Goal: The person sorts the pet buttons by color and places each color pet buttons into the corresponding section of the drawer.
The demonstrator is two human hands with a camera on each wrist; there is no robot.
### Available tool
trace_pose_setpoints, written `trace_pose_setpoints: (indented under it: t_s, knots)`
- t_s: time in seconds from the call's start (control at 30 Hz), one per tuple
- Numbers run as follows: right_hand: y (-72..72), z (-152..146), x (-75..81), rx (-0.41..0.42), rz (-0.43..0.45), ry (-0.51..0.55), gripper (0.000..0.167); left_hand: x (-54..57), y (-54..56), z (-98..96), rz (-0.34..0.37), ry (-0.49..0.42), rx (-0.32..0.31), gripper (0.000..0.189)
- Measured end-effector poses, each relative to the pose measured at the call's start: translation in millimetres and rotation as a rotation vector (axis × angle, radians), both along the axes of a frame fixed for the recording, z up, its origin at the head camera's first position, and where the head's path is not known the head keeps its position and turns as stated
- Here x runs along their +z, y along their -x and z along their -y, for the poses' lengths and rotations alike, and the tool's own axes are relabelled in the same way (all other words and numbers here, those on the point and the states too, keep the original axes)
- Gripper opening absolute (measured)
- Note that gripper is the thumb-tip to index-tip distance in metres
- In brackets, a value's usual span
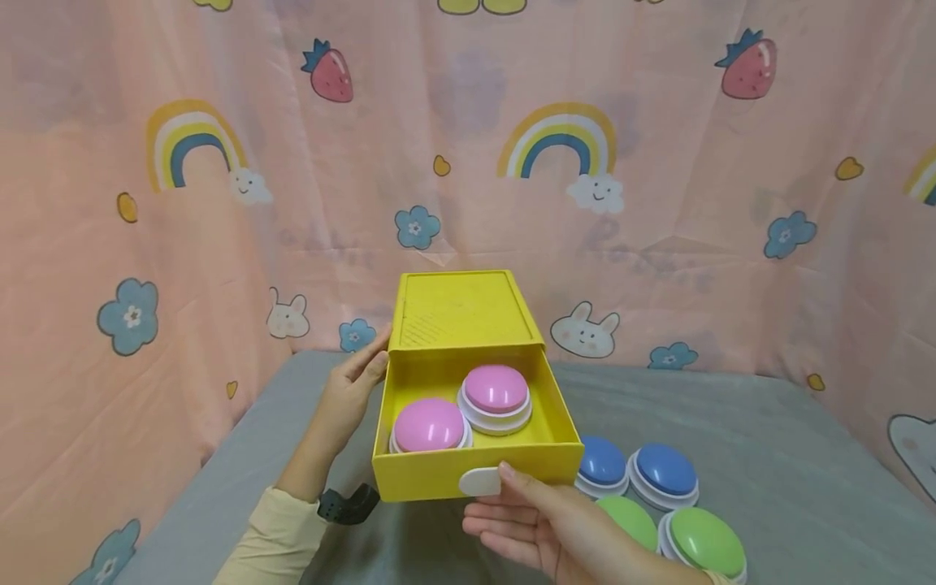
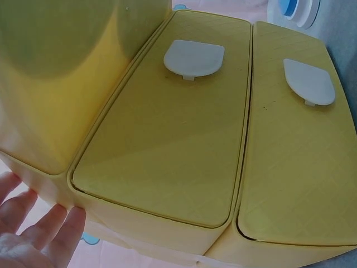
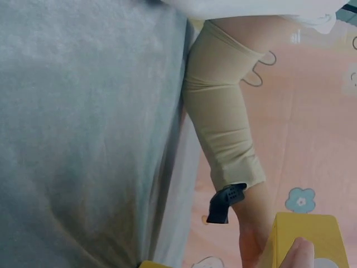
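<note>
A yellow drawer cabinet [image 1: 468, 309] stands with its top drawer [image 1: 409, 478] pulled out. Two pink push buttons with white bases, one nearer [image 1: 427, 424] and one farther back [image 1: 496, 388], lie inside. My right hand [image 1: 548, 524] has its thumb against the drawer front at the white pull tab [image 1: 478, 482], its other fingers extended below. My left hand [image 1: 349, 398] rests on the cabinet's left side with fingers straight. In the left wrist view, that hand's fingers [image 2: 71, 226] touch the cabinet's side edge, beside two closed lower drawers [image 2: 162, 128] with white tabs.
Right of the drawer, on the grey cloth [image 1: 819, 487], sit two blue push buttons [image 1: 665, 469] and two green ones [image 1: 708, 538]. My right forearm partly covers the green pair. A pink patterned curtain [image 1: 658, 227] hangs behind and at the sides.
</note>
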State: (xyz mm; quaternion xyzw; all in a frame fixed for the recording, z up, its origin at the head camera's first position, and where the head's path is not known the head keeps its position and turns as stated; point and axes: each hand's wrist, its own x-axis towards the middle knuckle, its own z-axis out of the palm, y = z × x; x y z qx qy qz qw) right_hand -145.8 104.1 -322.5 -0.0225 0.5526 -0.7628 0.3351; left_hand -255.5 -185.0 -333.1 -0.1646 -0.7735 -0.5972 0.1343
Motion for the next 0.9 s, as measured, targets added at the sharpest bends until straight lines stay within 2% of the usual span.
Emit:
trace_pose_setpoints:
  t_s: [0.27,0.67,0.9]
  knots:
    - [4.0,1,3.9,-0.016,-0.012,0.018,0.062,2.9,-0.7,-1.1,-0.010,0.000,0.001,0.050]
    - [12.1,6,9.3,-0.014,-0.041,0.054,0.061,-0.2,-1.2,1.0,-0.001,0.008,-0.009,0.050]
    - [18.1,9,12.9,-0.044,-0.025,0.056,0.063,2.1,-1.7,-0.5,-0.005,0.008,-0.002,0.050]
